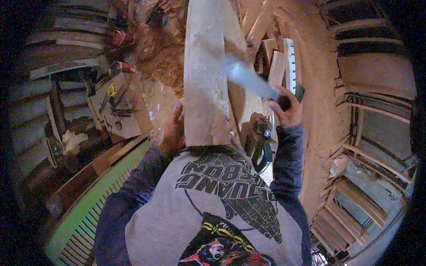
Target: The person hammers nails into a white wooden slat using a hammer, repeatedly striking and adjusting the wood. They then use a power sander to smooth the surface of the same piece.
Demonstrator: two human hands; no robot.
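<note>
A wide, pale wooden board (207,80) runs lengthwise away from me, its near end against the front of my grey shirt. My left hand (174,128) holds the board's left edge near that end, its fingers partly hidden behind the wood. To the right of the board, my right hand (288,108) is closed around the dark handle of a broad-bladed metal tool (248,77). The grey blade points up and left, over the board's right edge. Motion blurs it, so its exact kind does not show.
A green slatted panel (104,197) lies at my lower left. Beyond it are a wooden block (131,106) and a yellow-handled tool (111,90). Wood offcuts (278,66) and a white slotted strip (290,62) stand right of the board. Reddish-brown debris (162,48) covers the ground ahead.
</note>
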